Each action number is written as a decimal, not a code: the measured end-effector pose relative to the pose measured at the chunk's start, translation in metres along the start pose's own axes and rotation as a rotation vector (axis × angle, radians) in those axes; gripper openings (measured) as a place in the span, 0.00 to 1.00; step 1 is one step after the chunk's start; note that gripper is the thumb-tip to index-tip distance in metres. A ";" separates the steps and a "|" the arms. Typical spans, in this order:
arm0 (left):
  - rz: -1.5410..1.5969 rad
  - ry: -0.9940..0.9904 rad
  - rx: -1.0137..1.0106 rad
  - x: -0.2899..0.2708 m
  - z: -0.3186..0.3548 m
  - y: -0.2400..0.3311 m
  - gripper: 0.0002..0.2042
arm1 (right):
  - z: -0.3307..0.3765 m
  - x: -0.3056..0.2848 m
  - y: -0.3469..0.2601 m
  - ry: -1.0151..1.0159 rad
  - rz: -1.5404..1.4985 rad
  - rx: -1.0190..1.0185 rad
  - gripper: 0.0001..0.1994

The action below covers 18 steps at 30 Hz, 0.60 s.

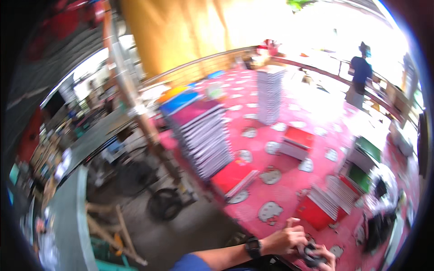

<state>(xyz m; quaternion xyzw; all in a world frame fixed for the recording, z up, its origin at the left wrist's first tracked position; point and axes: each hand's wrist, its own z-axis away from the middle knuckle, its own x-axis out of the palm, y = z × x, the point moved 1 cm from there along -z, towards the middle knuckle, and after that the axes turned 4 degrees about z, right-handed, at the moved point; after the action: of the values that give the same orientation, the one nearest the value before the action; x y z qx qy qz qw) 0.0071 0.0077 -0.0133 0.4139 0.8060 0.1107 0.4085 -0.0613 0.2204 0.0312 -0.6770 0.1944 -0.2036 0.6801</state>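
Observation:
My left hand [287,238] is at the table's near edge, fingers bent and drawn together. A dark watch [253,247] is on that wrist. Close beside it, my right hand [326,258] is closed around a small dark object [312,256], blurred too much to name. The left fingertips meet at this object's edge; what they pinch is hidden. Just beyond the hands lie red-covered notebooks [314,210], with more notebooks [339,194] fanned beside them, page edges showing.
The pink patterned tablecloth [271,176] carries a tall notebook stack [203,140] at left, another stack [270,97] at the back and a red pile [297,142] mid-table. Plastic bags [382,185] lie at right. A post [131,95] rises at left; a person [360,72] stands far off.

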 end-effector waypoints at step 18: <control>-0.005 -0.012 -0.092 -0.010 0.004 -0.011 0.37 | -0.018 -0.020 0.023 0.025 0.475 -0.098 0.26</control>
<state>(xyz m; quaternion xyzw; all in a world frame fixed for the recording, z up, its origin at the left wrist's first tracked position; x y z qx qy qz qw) 0.0074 -0.0076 -0.0154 0.3935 0.7985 0.1443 0.4320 -0.0871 0.2162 0.0074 -0.6419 0.3661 -0.0367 0.6728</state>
